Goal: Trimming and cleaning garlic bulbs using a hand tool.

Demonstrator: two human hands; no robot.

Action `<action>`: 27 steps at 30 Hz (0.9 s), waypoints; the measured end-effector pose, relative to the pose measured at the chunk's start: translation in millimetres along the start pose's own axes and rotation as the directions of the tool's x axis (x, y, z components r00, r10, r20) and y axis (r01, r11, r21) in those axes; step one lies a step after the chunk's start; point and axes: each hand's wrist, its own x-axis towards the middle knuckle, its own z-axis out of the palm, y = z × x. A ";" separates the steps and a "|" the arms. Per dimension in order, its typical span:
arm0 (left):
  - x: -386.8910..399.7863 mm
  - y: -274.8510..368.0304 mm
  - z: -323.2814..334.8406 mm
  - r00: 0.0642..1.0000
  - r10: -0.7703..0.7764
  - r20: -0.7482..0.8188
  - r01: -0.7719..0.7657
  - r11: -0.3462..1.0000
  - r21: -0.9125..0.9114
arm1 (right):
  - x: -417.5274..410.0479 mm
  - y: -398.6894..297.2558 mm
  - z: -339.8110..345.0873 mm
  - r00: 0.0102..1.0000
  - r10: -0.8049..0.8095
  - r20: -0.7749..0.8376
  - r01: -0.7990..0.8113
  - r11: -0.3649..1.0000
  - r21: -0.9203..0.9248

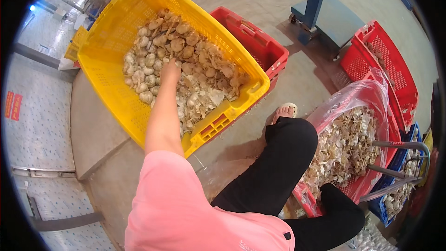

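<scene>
My left hand [170, 71] reaches down among garlic bulbs [150, 60] in a yellow perforated plastic crate [115, 101]. Its fingertips are partly hidden, so I cannot tell whether they hold a bulb. Paler, cleaner bulbs lie to the left of the hand. Browner bulbs with dry outer skins [209, 59] are heaped behind it and to its right, and loose papery skins [205, 99] lie at the near right. My right hand is out of view.
Beneath the yellow crate's far side shows a red crate [275, 55]. Garlic skins [343, 143] fill a plastic-lined red crate [393, 136] by my legs. Beyond stand another red crate [397, 73], a blue crate [386, 212], a metal tube handle [400, 144] and a blue platform scale or trolley [339, 21].
</scene>
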 end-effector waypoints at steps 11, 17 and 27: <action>-6.0 -27.4 -0.7 0.970 0.198 -0.143 -0.209 0.975 -0.071 | 30.3 -13.2 -23.7 0.975 -0.189 -0.114 0.185 0.982 -0.042; -105.6 21.4 -50.6 0.939 0.300 -0.172 -0.319 0.563 -0.762 | 23.3 -27.8 -47.8 0.974 -0.180 -0.140 0.171 0.983 -0.072; -262.7 169.6 -40.7 0.418 0.908 -0.011 0.054 -0.037 -0.998 | 7.3 -121.3 -79.5 0.977 -0.022 -0.212 0.165 0.707 0.687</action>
